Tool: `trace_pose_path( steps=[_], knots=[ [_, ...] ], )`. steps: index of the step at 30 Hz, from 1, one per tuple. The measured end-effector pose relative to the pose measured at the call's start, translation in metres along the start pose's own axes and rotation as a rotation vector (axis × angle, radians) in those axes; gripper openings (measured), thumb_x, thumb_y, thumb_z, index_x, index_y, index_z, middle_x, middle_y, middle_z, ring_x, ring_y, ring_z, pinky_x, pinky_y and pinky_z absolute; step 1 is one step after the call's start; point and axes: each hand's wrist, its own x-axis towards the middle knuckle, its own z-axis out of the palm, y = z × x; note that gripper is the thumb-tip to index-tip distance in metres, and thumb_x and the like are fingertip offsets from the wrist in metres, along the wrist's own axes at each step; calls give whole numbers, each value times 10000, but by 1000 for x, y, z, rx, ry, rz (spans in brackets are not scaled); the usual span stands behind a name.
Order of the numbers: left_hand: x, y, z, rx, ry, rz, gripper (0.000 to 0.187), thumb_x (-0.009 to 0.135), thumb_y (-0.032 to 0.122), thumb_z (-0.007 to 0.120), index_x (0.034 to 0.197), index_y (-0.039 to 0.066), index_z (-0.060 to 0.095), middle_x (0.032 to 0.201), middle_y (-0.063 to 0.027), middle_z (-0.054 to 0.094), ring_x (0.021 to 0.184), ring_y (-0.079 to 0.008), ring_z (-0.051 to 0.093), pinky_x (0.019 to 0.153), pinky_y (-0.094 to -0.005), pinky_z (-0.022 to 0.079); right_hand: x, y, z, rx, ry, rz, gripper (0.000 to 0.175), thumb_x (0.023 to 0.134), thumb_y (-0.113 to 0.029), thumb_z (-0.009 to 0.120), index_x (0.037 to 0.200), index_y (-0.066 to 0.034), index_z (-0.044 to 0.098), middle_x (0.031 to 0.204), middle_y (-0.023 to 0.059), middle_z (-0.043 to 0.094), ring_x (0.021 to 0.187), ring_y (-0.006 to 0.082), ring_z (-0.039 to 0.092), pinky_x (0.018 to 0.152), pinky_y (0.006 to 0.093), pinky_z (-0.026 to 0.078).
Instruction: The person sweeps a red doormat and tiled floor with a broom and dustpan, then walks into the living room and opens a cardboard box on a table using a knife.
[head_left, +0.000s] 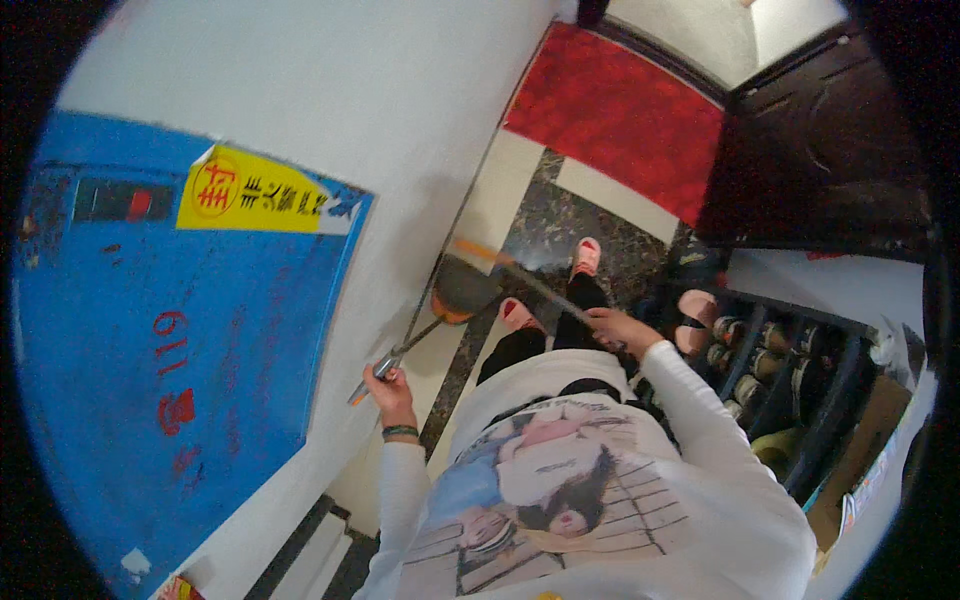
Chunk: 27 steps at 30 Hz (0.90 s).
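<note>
My left hand (391, 394) grips the grey handle of a long-handled dustpan (466, 287), whose dark pan with an orange edge rests on the floor by the wall. My right hand (624, 331) is closed around the stick of a broom (551, 294). The stick slants forward and left, down to an orange broom head (476, 250), which looks blurred. This head lies just beyond the pan, close to the wall base. Whether any dirt lies in the pan, I cannot tell.
A blue metal cabinet (225, 322) bearing writing and a yellow sticker is set in the left wall. Ahead lies a red doormat (615, 120) beside a dark door (825, 150). Shoes fill a rack (806, 427) on my right. A step edge (300, 555) shows behind me, lower left.
</note>
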Motion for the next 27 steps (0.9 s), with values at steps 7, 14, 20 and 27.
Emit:
trace_pose_path(
  steps=[7, 14, 20, 27],
  knots=[
    [6, 4, -23, -68, 61, -26, 264, 871, 305, 504, 748, 71, 508, 554, 5, 474, 463, -96, 430, 484, -225, 395, -16, 55, -43, 607, 140, 18, 499, 954, -243, 399, 1404, -133, 213, 713, -3, 471, 521, 83, 424, 460, 242, 391],
    [2, 2, -6, 34, 125, 13, 284, 888, 314, 473, 787, 53, 519, 558, -3, 473, 469, -93, 430, 492, -214, 420, 28, 88, -86, 1063, 250, 56, 208, 967, -219, 306, 812, -109, 388, 577, 36, 346, 498, 145, 325, 503, 318, 341],
    [-15, -13, 39, 96, 28, 0, 291, 886, 323, 484, 832, 40, 523, 556, -5, 472, 474, -108, 437, 500, -222, 424, 46, 53, -13, 456, 125, 30, 165, 942, -198, 355, 847, -80, 419, 669, 47, 431, 561, 158, 423, 480, 296, 364],
    [-16, -39, 95, 147, -124, -24, 276, 883, 305, 494, 822, 40, 537, 566, -12, 483, 527, -113, 457, 528, -236, 397, 52, -16, -6, 408, -280, 128, 133, 894, -161, 466, 888, -54, 544, 612, 5, 430, 460, 83, 329, 407, 238, 270]
  ],
)
